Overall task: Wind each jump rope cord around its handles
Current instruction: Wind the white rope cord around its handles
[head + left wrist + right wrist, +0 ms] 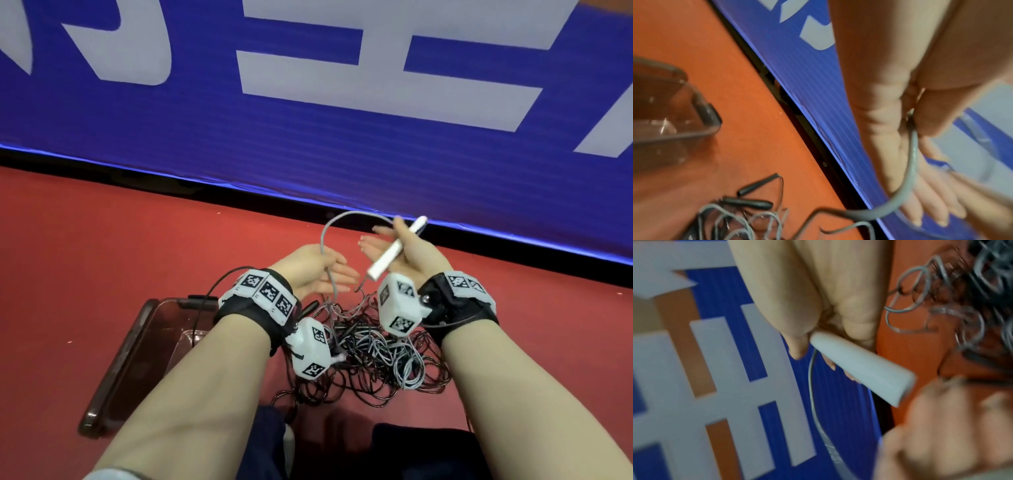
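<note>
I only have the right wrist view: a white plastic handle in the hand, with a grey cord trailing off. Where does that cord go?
Observer: It arcs over to the left hand, whose thumb pinches the grey cord against the fingers.
Operator: And past that hand?
Observer: It drops into the tangled pile of grey and black cords on the red floor.
Operator: Anything left of the pile?
Observer: A clear plastic tray sits on the floor there.
</note>
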Available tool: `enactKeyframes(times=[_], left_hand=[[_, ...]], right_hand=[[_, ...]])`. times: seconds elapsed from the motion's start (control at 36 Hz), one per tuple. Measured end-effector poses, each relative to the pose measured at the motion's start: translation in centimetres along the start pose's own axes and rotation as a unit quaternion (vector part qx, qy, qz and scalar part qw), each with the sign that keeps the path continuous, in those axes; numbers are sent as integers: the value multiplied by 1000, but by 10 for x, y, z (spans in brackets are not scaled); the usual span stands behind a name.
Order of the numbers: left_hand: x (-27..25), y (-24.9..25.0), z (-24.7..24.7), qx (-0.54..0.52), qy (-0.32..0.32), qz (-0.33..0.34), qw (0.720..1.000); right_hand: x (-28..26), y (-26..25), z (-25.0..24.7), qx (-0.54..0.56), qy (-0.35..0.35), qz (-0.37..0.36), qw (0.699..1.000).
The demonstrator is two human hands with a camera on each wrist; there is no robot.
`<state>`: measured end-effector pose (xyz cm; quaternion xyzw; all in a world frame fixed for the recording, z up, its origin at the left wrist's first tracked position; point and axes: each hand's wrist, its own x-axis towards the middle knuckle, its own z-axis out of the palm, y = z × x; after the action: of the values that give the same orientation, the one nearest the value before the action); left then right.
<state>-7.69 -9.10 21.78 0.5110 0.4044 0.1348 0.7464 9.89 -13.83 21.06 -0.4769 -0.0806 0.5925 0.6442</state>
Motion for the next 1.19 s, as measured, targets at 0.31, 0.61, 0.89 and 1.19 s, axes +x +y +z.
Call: enactKeyframes(times=[0.31, 0.61, 0.89, 1.19], left_hand=[[0, 23, 0, -422, 59, 90, 900], [-4, 7, -7, -22, -46, -20, 999], [1, -14, 0, 323, -154, -44, 933], [3, 2, 3, 30, 8, 48, 998]], right_hand=[[-20, 25, -3, -289, -250, 135, 914], [-16, 10, 15, -118, -98, -32, 988], [-17, -9, 21, 194, -18, -107, 975], [-13, 14, 5, -234, -149, 103, 955]])
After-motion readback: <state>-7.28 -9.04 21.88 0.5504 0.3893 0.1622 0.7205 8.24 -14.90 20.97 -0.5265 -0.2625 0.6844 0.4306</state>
